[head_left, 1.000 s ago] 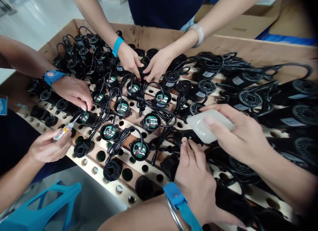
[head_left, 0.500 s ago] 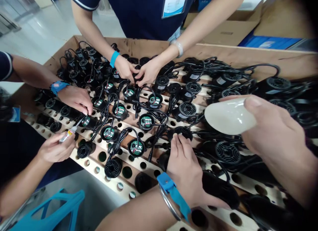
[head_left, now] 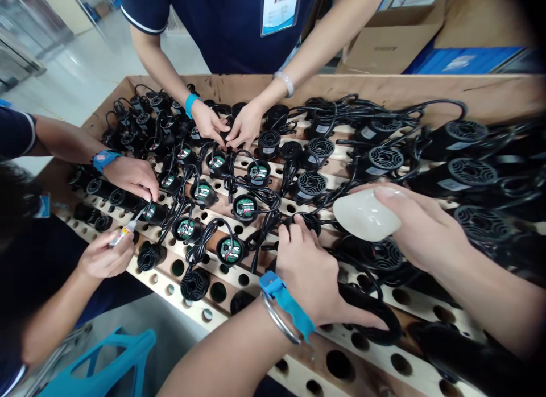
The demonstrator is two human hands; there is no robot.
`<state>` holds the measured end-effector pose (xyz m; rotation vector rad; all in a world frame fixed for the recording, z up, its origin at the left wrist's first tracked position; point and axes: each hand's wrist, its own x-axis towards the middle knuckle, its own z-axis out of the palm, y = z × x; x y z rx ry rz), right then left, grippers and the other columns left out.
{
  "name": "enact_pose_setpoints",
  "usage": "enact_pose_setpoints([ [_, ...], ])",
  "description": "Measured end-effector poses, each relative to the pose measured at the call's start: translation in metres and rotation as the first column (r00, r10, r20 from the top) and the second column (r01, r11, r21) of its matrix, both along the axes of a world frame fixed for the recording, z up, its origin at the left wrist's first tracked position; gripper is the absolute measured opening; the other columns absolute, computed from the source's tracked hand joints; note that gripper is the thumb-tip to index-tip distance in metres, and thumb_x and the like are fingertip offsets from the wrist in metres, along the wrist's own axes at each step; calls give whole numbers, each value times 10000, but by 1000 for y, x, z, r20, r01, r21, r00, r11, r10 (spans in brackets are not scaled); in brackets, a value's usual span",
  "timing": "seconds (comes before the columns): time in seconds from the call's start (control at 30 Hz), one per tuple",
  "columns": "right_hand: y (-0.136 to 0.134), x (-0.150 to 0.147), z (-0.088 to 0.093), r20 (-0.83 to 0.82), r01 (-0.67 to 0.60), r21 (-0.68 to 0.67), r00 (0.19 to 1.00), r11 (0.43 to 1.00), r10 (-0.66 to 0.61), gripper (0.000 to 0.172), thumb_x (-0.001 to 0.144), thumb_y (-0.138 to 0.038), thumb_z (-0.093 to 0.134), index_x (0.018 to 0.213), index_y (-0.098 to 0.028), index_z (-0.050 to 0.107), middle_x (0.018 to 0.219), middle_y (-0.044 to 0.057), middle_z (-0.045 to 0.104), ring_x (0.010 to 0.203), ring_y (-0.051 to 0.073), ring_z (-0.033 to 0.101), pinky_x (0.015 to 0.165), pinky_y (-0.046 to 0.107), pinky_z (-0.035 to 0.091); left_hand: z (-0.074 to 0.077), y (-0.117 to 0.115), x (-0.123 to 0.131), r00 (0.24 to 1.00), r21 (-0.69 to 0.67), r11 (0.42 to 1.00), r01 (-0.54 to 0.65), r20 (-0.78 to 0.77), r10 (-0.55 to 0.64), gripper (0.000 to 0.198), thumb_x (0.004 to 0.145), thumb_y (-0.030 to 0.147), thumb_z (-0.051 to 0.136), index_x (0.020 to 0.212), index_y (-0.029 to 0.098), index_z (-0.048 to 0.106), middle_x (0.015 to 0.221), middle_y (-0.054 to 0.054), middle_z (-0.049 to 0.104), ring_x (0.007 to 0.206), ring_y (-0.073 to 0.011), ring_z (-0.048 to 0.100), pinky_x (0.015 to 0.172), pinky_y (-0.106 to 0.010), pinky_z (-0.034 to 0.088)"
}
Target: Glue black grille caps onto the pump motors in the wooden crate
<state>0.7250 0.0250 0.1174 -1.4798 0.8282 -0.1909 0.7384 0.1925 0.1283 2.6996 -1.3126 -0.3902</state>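
My left hand (head_left: 309,272), with a blue strap and a silver bangle at the wrist, lies over the rack with fingers and thumb spread. Its fingertips touch a black round housing (head_left: 310,222), which they partly cover. The outstretched thumb lies against a black cylindrical unit (head_left: 362,306). To the right, my right hand (head_left: 409,223) grips a glossy off-white oval dish (head_left: 360,215) by its right end, above a black unit with a swirl-patterned grille (head_left: 386,252). What lies under my left palm is hidden.
A wooden rack (head_left: 290,363) with round holes holds many black units and cables. Several open housings (head_left: 230,249) show green circuit boards. Across from me, a co-worker's hands (head_left: 228,124) handle a black part. At left, another person's hand (head_left: 108,252) holds a small tube (head_left: 121,235). A blue chair (head_left: 102,357) stands below.
My right hand has moved the off-white dish slightly left and down. My left hand stays over the same units, its fingers still spread. The whole view has shifted a little.
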Motion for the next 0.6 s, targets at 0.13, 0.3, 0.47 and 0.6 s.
enact_pose_setpoints([
  [0.13, -2, -2, -6, 8, -41, -50, 999, 998, 42, 427, 600, -597, 645, 747, -196, 641, 716, 13, 636, 664, 150, 518, 592, 255, 384, 2, 4, 0, 999, -37, 999, -9, 44, 10, 1255, 509, 959, 276, 1224, -32, 562, 1376, -307, 442, 1220, -402, 405, 1055, -518, 275],
  [0.3, -6, -6, -5, -8, -95, -169, 995, 981, 95, 457, 650, -620, 594, 809, -197, 663, 759, 16, 643, 688, 150, 514, 600, 258, 378, 6, 4, 1, 997, -28, 999, -16, 69, 18, 1240, 516, 958, 272, 1226, -17, 563, 1373, -302, 448, 1247, -401, 395, 1098, -535, 228],
  [0.47, -8, -4, -6, -70, -200, -241, 980, 950, 188, 475, 704, -635, 557, 848, -194, 656, 780, 11, 645, 704, 154, 526, 634, 275, 377, 8, 3, 1, 998, -8, 1000, -16, 55, 17, 1221, 491, 950, 360, 1232, 0, 556, 1384, -294, 439, 1302, -411, 347, 1137, -588, 117],
  [0.6, -5, 0, -8, -94, -318, -296, 948, 901, 304, 482, 735, -643, 522, 817, -182, 633, 697, 4, 613, 637, 147, 507, 581, 275, 360, 11, 11, 8, 1000, -31, 999, -26, 6, 26, 1220, 434, 948, 436, 1274, 69, 531, 1436, -245, 400, 1338, -400, 320, 1141, -613, 76],
])
